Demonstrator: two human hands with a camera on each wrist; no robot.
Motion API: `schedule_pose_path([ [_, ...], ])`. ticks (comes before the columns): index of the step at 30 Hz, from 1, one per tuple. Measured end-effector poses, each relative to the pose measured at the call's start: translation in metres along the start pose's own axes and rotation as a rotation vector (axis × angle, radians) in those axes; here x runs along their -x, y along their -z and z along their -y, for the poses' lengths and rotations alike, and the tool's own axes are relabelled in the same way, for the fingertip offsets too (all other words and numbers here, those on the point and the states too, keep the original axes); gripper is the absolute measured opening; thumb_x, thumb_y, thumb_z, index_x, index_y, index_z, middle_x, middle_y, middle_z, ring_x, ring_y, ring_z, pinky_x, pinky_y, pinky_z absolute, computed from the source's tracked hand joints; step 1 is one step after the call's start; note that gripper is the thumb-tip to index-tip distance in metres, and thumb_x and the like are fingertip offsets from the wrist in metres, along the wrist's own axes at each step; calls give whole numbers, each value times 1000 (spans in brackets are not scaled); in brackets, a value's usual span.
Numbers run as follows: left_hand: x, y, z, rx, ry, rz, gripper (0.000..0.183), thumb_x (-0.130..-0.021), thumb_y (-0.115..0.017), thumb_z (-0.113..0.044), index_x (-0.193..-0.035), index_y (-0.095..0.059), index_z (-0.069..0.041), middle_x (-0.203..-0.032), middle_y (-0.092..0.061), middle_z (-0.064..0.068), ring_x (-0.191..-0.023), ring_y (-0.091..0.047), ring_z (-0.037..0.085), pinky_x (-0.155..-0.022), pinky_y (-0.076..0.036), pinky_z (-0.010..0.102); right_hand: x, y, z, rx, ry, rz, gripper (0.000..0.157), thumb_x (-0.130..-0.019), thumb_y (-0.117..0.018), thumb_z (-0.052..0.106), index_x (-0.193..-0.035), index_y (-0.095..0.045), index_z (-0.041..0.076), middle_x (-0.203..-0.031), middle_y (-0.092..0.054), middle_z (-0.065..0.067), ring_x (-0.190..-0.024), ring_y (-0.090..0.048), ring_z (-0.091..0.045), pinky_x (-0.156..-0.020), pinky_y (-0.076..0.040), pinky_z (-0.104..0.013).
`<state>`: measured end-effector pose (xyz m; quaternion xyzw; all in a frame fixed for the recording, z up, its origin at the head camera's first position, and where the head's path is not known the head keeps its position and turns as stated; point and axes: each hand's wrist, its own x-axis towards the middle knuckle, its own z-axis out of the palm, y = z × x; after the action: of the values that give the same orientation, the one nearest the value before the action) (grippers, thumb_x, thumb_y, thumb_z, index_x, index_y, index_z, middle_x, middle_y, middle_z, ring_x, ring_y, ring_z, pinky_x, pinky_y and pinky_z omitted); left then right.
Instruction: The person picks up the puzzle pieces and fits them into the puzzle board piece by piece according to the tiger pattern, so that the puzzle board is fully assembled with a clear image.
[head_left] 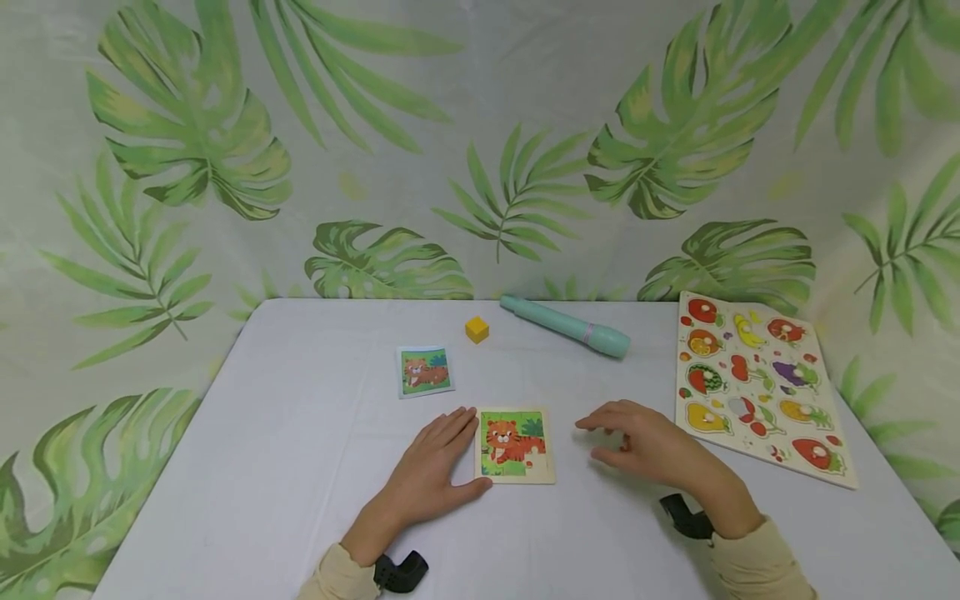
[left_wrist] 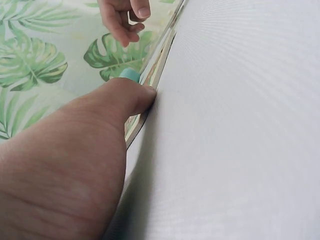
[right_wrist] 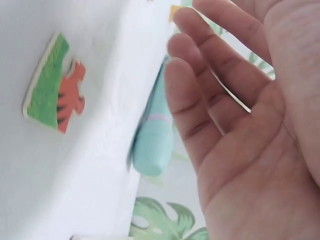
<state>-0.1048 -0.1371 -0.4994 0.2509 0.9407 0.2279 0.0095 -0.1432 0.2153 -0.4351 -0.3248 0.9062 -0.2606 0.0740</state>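
Note:
A small square tiger jigsaw puzzle (head_left: 513,442) lies on the white table, bare wood showing at its lower right corner. My left hand (head_left: 435,471) rests along its left side, fingers extended; the thumb touches the frame's near edge, as the left wrist view also shows. To the right of the puzzle my right hand (head_left: 645,442) hovers above the table with loosely bent fingers and nothing in them. Below that hand, a loose jigsaw piece (right_wrist: 55,90) with green grass and orange tiger stripes lies on the table; the hand hides it in the head view.
A tiger picture card (head_left: 425,372) lies behind the puzzle on the left. Farther back are a yellow cube (head_left: 477,329) and a mint-green tube-shaped object (head_left: 566,325). A fruit peg board (head_left: 757,387) lies at the right edge. A leaf-print cloth (head_left: 517,192) hangs behind.

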Motion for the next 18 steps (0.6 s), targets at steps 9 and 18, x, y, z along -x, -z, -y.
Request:
schedule_pose_path([
  [9, 1, 0, 0, 1, 6, 3, 89, -92, -68, -56, -159, -39, -5, -168, -32, 6, -157, -26, 23, -129, -22, 43, 11, 6, -18, -61, -27, 9, 42, -90, -82, 21, -130, -71, 12, -119, -70, -3, -95, -62, -17, -75, -58, -26],
  [18, 0, 0, 0, -5, 0, -3, 89, -92, -68, -57, -159, -39, -5, -168, -32, 6, -157, -27, 23, -129, -23, 43, 21, 13, -30, -40, -73, -1, 43, -90, -82, 25, -130, -70, 14, -120, -71, 1, -97, -62, -12, -77, -56, -25],
])
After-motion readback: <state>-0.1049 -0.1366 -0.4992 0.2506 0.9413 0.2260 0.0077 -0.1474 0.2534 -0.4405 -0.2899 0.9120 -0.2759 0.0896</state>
